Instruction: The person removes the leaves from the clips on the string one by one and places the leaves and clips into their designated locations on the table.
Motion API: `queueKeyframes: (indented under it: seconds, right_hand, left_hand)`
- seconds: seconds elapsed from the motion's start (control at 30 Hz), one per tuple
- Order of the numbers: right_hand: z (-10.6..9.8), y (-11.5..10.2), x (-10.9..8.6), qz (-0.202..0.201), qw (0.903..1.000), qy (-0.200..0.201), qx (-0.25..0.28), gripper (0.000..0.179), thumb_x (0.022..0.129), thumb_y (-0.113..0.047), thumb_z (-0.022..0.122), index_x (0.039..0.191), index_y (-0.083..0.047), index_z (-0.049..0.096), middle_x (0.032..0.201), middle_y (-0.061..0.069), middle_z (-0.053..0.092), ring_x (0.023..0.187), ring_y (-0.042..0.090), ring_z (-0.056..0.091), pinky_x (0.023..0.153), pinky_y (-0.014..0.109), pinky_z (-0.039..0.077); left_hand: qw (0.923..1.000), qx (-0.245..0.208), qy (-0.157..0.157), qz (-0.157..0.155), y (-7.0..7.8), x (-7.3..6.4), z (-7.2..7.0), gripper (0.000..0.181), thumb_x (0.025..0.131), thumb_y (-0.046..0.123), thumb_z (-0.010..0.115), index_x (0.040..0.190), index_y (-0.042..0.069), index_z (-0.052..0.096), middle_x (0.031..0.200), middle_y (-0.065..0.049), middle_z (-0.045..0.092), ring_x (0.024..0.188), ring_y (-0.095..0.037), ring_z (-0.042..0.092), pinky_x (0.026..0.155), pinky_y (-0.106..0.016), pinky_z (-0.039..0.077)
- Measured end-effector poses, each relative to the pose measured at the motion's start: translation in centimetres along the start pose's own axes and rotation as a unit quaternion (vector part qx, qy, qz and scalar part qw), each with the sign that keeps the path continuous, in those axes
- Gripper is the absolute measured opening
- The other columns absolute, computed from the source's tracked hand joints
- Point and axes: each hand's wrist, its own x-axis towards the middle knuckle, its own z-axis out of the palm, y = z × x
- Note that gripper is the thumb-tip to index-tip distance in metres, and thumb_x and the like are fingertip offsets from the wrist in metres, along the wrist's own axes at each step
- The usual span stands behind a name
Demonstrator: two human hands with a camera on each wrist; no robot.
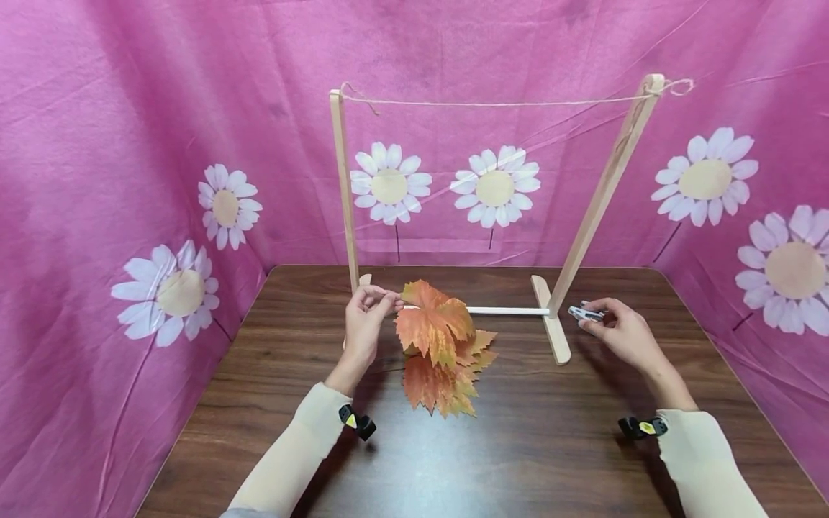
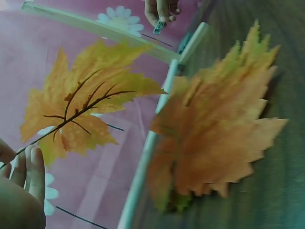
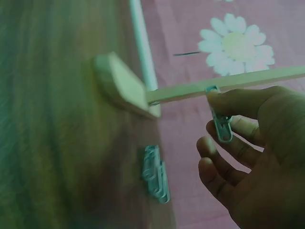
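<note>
My left hand (image 1: 365, 324) pinches the thin dark stem of an orange-yellow artificial maple leaf (image 2: 78, 107), which is raised above the table. Below it, a pile of similar leaves (image 1: 447, 385) lies on the wood; in the left wrist view the pile (image 2: 214, 138) fills the right side. Beyond the right foot of the wooden stand, my right hand (image 1: 624, 331) pinches a grey clothespin (image 3: 221, 119) between thumb and fingers. Several more clothespins (image 3: 156, 174) lie together on the table close by.
A wooden stand has two posts (image 1: 602, 194), a white lower rod (image 1: 508, 311) and flat feet (image 1: 552, 324). A twine line (image 1: 486, 104) runs between the post tops, with loose ends. Pink cloth (image 1: 453, 43) printed with daisies surrounds the dark wooden table (image 1: 518, 460).
</note>
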Motion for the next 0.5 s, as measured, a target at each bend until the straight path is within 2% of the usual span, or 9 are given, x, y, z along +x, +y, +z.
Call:
queueKeyframes:
  seconds: [0.07, 0.2, 0.3, 0.43, 0.5]
  right_hand:
    - [0.5, 0.6, 0.0, -0.009, 0.9996, 0.000, -0.026, 0.028, 0.092, -0.016, 0.082, 0.113, -0.003, 0.071, 0.099, 0.018, 0.074, 0.073, 0.000, 0.055, 0.062, 0.024, 0.046]
    - [1.2, 1.4, -0.1, -0.005, 0.9984, -0.017, -0.054, 0.029, 0.092, -0.019, 0.082, 0.114, -0.003, 0.070, 0.090, 0.014, 0.072, 0.072, 0.008, 0.055, 0.064, 0.029, 0.044]
    - [1.6, 1.7, -0.2, 0.004, 0.9980, -0.030, -0.056, 0.030, 0.092, -0.020, 0.082, 0.114, -0.004, 0.070, 0.086, 0.011, 0.071, 0.071, 0.011, 0.056, 0.066, 0.032, 0.044]
    - [1.9, 1.7, -0.3, 0.012, 0.9976, -0.039, -0.056, 0.030, 0.092, -0.020, 0.081, 0.114, -0.003, 0.070, 0.082, 0.007, 0.069, 0.070, 0.014, 0.055, 0.065, 0.031, 0.042]
    - [2.0, 1.6, -0.3, 0.014, 0.9975, -0.042, -0.055, 0.030, 0.092, -0.020, 0.081, 0.114, -0.002, 0.070, 0.079, 0.006, 0.067, 0.069, 0.015, 0.055, 0.064, 0.031, 0.042]
  left_hand:
    - [0.9999, 0.004, 0.000, -0.011, -0.5, -0.4, -0.4, 0.013, 0.095, -0.016, 0.063, 0.096, -0.003, 0.061, 0.087, -0.008, 0.078, 0.076, -0.016, 0.078, 0.079, -0.032, 0.067]
    - [0.9993, 0.014, -0.006, -0.033, -1.4, -1.1, -1.3, 0.006, 0.095, -0.017, 0.062, 0.099, -0.012, 0.060, 0.092, -0.017, 0.078, 0.076, -0.018, 0.078, 0.081, -0.038, 0.067]
    - [0.9986, 0.019, -0.010, -0.048, -1.8, -1.3, -2.0, 0.009, 0.094, -0.018, 0.062, 0.098, -0.010, 0.059, 0.092, -0.020, 0.078, 0.076, -0.018, 0.079, 0.081, -0.038, 0.067]
    - [0.9971, 0.024, -0.014, -0.071, -2.2, -1.5, -2.8, 0.016, 0.094, -0.019, 0.061, 0.094, -0.004, 0.059, 0.088, -0.016, 0.077, 0.076, -0.018, 0.079, 0.079, -0.035, 0.067]
    - [0.9956, 0.041, -0.016, -0.083, -2.4, -1.5, -3.2, 0.015, 0.094, -0.019, 0.061, 0.093, -0.004, 0.060, 0.087, -0.015, 0.078, 0.076, -0.017, 0.079, 0.078, -0.033, 0.067]
